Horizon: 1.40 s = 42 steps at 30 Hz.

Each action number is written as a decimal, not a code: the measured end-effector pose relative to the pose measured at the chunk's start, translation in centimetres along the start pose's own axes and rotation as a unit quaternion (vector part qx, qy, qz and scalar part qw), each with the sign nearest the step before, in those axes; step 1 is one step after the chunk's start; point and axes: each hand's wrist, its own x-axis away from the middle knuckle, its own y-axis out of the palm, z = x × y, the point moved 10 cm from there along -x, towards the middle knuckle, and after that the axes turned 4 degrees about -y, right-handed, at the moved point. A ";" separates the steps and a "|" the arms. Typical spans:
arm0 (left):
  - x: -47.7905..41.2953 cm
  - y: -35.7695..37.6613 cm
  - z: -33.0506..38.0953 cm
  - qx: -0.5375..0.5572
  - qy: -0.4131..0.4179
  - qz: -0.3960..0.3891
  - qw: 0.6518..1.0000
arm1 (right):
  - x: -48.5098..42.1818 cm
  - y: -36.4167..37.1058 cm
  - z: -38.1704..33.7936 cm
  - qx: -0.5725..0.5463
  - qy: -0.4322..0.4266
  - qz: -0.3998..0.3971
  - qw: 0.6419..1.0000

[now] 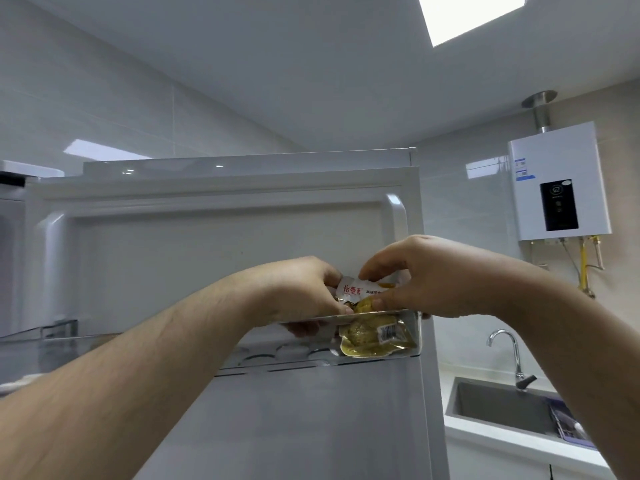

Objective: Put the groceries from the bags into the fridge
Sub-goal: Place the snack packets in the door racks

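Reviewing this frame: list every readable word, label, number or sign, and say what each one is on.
Nothing can be quoted with confidence.
Food packet held by left hand and right hand: red Chinese characters, too blurred.
Vacuum pack in door shelf: barcode, digits unreadable.
Water heater: blue stickers and dark display, too small.

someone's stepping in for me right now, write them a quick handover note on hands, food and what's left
Left hand: pinching the left edge of the food pouch.
Right hand: pinching its top and right side.
The pouch is half lowered into the top door shelf of the open fridge door, at its right end, with a vacuum-packed yellow food pack visible through the clear wall.
Left: let go, then the next item. No bags in view.
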 end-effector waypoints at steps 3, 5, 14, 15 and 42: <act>0.8 -2.1 1.2 -0.072 0.060 0.085 0.992 | 0.4 -0.5 0.1 0.012 -0.007 0.037 0.999; 1.8 -2.8 1.4 -0.076 0.082 0.105 0.988 | 0.8 -0.7 0.3 -0.009 -0.013 0.054 0.998; 8.5 -5.6 1.9 -0.056 0.181 0.236 0.953 | 4.1 -3.1 -1.7 -0.009 -0.039 0.153 0.987; 9.5 -5.8 1.7 -0.033 0.197 0.252 0.947 | 4.7 -3.2 -2.1 -0.007 -0.042 0.160 0.986; 14.4 31.3 9.2 -0.045 0.332 -0.083 0.939 | 44.9 4.1 5.3 0.138 0.375 0.078 0.913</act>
